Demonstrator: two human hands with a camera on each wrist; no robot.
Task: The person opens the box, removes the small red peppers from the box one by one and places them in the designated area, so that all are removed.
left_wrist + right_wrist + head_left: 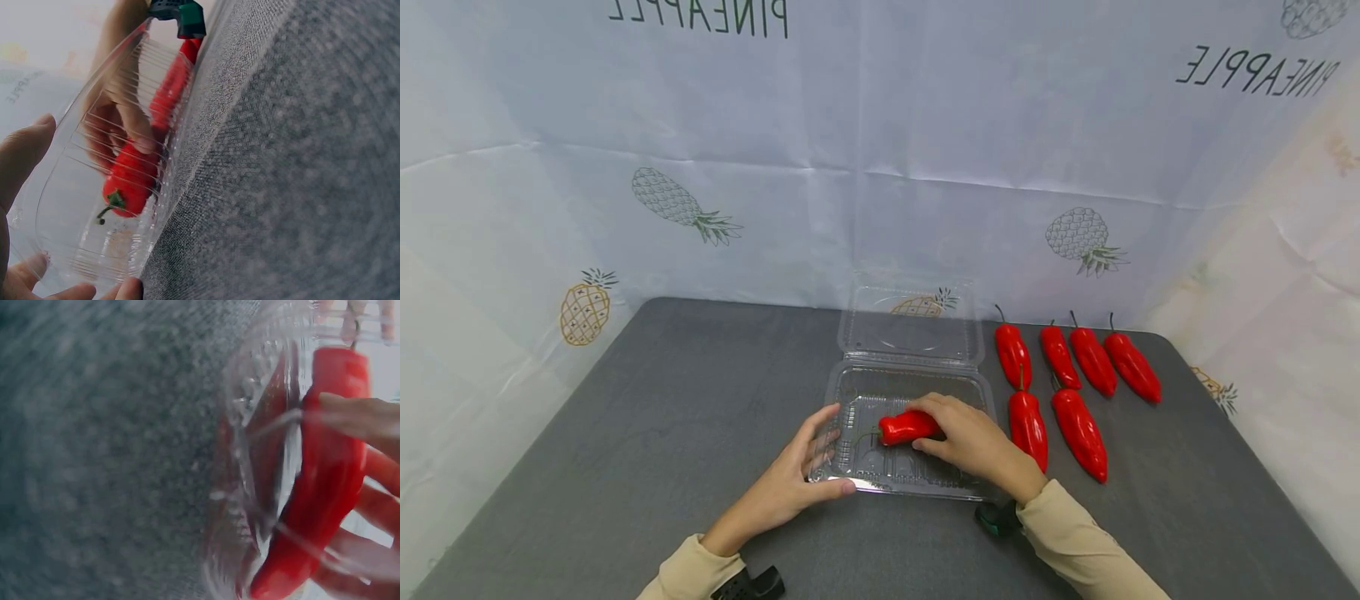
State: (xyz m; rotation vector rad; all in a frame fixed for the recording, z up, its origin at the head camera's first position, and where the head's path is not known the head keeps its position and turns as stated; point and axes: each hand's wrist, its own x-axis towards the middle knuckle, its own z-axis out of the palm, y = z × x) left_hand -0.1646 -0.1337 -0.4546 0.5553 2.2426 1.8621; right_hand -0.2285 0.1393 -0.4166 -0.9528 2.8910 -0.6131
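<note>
A clear plastic container (958, 379) stands in front of me on the table, its hinged lid (880, 333) folded back. My right hand (966, 437) pinches a red pepper (904, 427) between thumb and fingers, inside the tray part. The pepper lies sideways, with its green stem (114, 200) pointing left. In the right wrist view the pepper (331, 456) shows its long body and tapering tip. My left hand (786, 477) touches the container at its front left corner, thumb at the front rim and extended fingers along the left side.
Several more red peppers lie in loose rows right of the container, such as the nearest one (1081, 433) and one at the far right (1132, 367). A grey table (700, 400) carries everything. A pale cloth with pineapple prints (820, 208) hangs behind it.
</note>
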